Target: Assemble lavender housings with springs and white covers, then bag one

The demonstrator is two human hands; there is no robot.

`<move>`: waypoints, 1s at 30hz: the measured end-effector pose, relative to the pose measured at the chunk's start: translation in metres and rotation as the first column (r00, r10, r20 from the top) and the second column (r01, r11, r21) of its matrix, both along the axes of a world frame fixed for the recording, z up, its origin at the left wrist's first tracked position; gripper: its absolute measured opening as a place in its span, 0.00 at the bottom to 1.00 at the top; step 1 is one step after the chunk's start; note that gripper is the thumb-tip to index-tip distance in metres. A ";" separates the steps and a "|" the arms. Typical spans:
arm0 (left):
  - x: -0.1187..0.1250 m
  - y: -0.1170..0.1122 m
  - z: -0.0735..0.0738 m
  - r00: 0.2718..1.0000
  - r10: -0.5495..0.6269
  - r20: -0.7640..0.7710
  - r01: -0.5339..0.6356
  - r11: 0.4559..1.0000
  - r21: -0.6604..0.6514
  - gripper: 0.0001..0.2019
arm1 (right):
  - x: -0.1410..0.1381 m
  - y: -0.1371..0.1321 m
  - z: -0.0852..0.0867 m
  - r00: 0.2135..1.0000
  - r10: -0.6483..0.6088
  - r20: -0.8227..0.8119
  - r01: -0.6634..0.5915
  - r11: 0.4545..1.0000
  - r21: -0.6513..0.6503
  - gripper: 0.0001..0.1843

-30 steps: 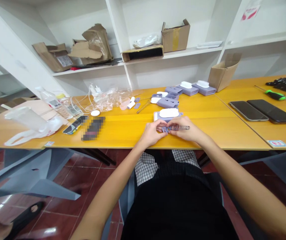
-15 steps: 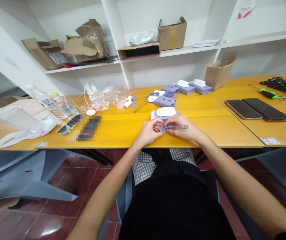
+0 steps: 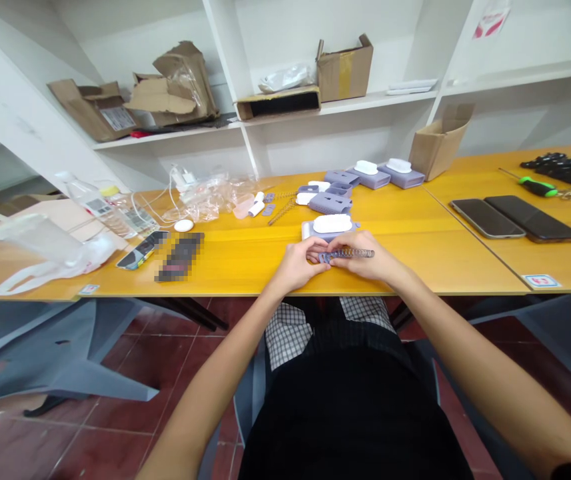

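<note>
Near the table's front edge, my left hand (image 3: 297,264) pinches a small purple plastic piece (image 3: 324,257). My right hand (image 3: 362,257) is closed on a coil spring (image 3: 358,253), which lies sideways across its fingers and points right. The spring's left end meets the purple piece; whether the two are joined is hidden by my fingers. Just behind my hands stands a purple housing with a white oval top (image 3: 332,224). Farther back are a purple perforated shell (image 3: 330,203), another loose spring (image 3: 282,212) and small flat purple pieces (image 3: 268,209).
Two more purple units (image 3: 369,175) with white tops stand at the back, by an open cardboard box (image 3: 440,145). Dark phones (image 3: 532,219) and a green screwdriver (image 3: 538,187) lie right. Clear plastic bags (image 3: 210,200), a white disc (image 3: 184,226) and a bottle (image 3: 82,193) are left.
Both hands stay almost in place, still holding the spring and purple piece. Less of the purple piece shows between my fingers. The view has shifted very slightly.
</note>
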State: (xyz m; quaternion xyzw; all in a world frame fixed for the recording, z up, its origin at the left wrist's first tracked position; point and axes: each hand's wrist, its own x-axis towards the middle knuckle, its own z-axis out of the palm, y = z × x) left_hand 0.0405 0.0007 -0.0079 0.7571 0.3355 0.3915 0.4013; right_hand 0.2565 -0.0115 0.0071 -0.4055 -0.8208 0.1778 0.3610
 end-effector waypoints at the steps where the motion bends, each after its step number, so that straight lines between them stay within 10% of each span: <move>1: 0.000 0.000 0.000 1.000 0.003 -0.001 -0.003 1.000 0.002 0.20 | 0.000 0.000 0.000 1.000 -0.008 0.006 0.008 1.000 -0.001 0.08; 17: -0.003 0.001 -0.002 0.986 0.067 0.156 -0.047 0.991 -0.128 0.19 | -0.010 0.003 -0.006 0.983 -0.149 -0.108 0.149 0.989 -0.007 0.09; 30: -0.003 0.001 -0.003 0.984 0.119 0.130 -0.097 0.982 -0.165 0.17 | 0.002 0.008 -0.008 0.981 0.014 -0.193 -0.052 0.979 -0.195 0.14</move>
